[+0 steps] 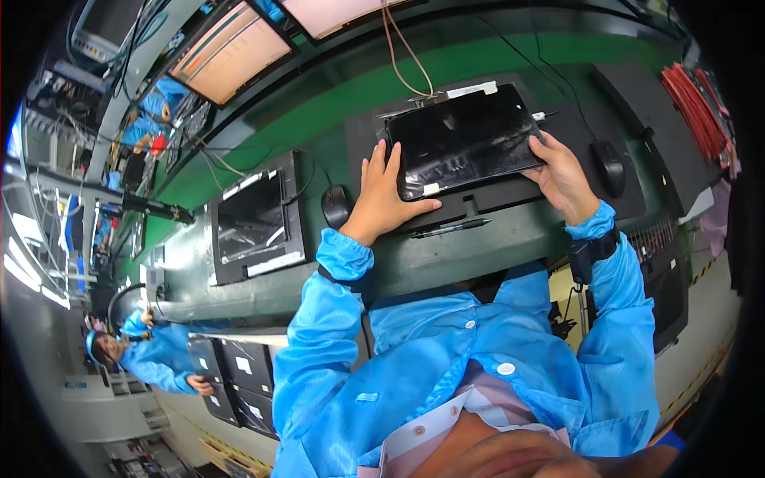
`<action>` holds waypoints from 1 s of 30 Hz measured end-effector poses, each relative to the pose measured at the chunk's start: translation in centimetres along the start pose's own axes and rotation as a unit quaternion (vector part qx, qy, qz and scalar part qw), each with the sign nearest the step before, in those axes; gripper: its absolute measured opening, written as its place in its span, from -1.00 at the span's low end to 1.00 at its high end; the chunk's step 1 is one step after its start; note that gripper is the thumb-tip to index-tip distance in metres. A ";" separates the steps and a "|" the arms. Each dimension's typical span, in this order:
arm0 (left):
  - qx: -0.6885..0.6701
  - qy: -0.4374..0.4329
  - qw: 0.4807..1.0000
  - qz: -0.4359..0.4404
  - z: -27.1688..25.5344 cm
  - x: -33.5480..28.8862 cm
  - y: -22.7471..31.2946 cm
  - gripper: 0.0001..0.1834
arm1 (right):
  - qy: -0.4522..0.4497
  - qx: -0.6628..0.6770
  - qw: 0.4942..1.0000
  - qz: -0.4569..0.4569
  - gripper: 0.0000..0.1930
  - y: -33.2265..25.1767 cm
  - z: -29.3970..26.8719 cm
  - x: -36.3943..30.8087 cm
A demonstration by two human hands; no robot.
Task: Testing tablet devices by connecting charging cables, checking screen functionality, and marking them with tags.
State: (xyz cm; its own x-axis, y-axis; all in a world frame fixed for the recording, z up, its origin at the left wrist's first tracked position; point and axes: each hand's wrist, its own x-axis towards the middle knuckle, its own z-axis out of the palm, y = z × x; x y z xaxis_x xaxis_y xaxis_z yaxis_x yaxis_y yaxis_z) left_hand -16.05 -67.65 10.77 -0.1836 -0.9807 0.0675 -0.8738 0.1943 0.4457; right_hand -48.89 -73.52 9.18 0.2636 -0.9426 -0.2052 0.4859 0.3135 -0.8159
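Note:
A black tablet with a glossy film-covered face lies on a dark pad in front of me, white tape pieces at its edges. My right hand grips its right edge, thumb on top and fingers curled beneath. Along the left edge, my left hand rests with its fingers stretched out and its thumb spread toward the near corner. A white cable plug sits at the tablet's right side. Just nearer to me than the tablet, a black pen lies on the green bench.
Black mice flank the work pad. A second tablet lies on another pad to the left. Red strips are piled at the far right. Monitors stand behind the bench. A person in blue touches black crates.

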 end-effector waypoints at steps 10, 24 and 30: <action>0.036 0.010 0.998 0.043 0.5 0.1 -0.6 0.04 | 0.056 -0.655 0.702 -0.275 -0.38 -3.1 0.8 -2.2; -0.017 0.028 0.998 0.045 0.6 0.3 0.4 -0.13 | -0.006 -0.696 0.636 -0.334 -0.45 -2.0 -2.4 -2.7; -0.026 0.016 0.999 0.011 -1.2 -2.6 3.7 -0.17 | 0.083 -0.665 0.606 -0.429 -0.57 -8.5 -8.1 -8.0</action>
State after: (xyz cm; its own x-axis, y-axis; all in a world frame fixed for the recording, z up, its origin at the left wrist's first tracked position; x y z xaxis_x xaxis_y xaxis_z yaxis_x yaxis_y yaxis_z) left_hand -18.26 -64.39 13.31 -0.1883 -0.9764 0.1057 -0.8451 0.2159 0.4891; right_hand -61.86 -69.60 13.36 0.2475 -0.7257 0.6420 -0.7453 -0.5659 -0.3525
